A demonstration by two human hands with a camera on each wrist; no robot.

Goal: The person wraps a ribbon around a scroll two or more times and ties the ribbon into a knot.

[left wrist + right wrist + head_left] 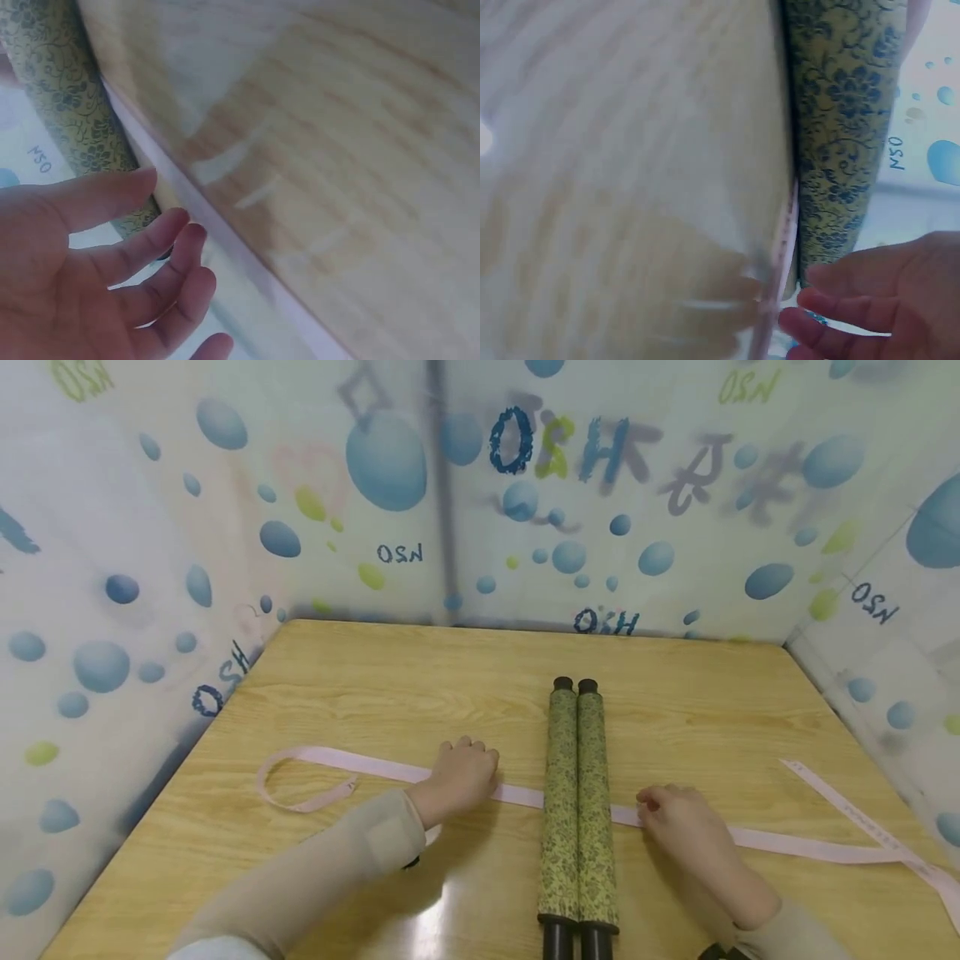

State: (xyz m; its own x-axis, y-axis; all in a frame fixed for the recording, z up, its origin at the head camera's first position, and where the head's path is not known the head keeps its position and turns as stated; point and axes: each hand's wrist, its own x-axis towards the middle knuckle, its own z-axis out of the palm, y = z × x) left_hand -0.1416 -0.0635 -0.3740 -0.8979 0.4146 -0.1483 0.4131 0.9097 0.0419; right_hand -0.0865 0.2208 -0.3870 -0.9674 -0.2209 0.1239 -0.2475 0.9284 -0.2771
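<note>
Two rolled scrolls lie side by side on the table, a left scroll (561,810) and a right scroll (595,810), both in green-gold floral cloth with black end knobs. A pale pink ribbon (382,767) passes crosswise beneath them. To the left of the scrolls, my left hand (461,777) hovers over the ribbon; in the left wrist view its fingers (161,292) are loosely bent and spread, with nothing between them. My right hand (690,831) is right of the scrolls, thumb and fingertips close beside the ribbon (780,262) in the right wrist view, loosely bent and not pinching it.
The ribbon's left end curls back in a loop on the wooden table (420,681). Its right part folds over itself near the table's right edge, with printing on the ribbon tail (832,802). Bubble-patterned sheets (480,527) stand around the back and sides.
</note>
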